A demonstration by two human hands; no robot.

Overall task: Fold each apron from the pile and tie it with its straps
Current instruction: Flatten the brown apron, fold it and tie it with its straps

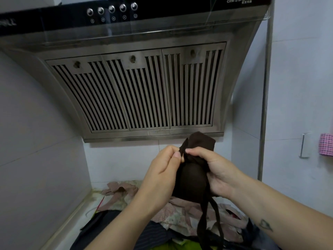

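Well, starting at the left: the pale counter point(75, 224) runs up into the corner, and the pile point(180, 216) of aprons lies loose on it, floral, striped and dark cloths heaped over one another. I see no basket, bin or box anywhere, so nothing is contained; the cloth simply lies spread on the counter.

My left hand point(162, 177) is raised above the pile, thumb and forefinger pinching a strap point(183, 147) where it crosses the top of the bundle, the other fingers curled against the cloth. The brown apron point(191, 181) is between both hands in the air, under the range hood point(135, 87), already folded into a compact wad. My right hand point(218, 170) grips its upper right side, with the thumb pressed over the gathered fold and the fingers wrapped behind. The loose strap ends point(217, 219) dangle below towards the pile.

I judge the apron light, soft and limp, not slippery and not fragile. It will spring open if the grip slackens, so the wad wants a firm squeeze at its middle while the strap is taken near the bundle, not at its tail, to keep tension for tying.

At the far right a pink checked cloth point(326, 144) hangs on the wall.
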